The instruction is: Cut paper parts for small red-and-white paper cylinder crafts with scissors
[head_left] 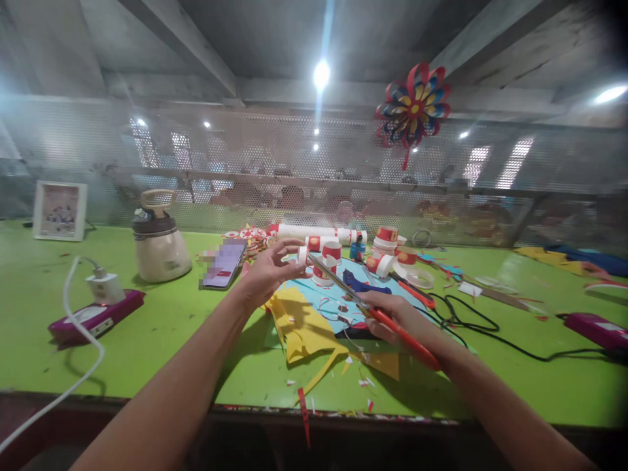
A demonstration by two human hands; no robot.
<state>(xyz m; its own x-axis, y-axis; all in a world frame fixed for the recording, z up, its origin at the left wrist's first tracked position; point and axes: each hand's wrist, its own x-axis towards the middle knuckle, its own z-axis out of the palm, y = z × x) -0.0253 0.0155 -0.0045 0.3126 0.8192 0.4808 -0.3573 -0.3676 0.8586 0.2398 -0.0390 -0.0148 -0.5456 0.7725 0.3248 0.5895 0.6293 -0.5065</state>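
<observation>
Pointing away and leftward, red-handled scissors [362,305], long axis diagonal

Likely craft workshop: scissors [381,317], cut paper [307,330]

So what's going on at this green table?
A person is working with paper and scissors. The left hand pinches a small white piece; the right hand holds the scissors, tips close to that piece. Red-and-white cups stand just beyond, and yellow sheets lie in front.
</observation>
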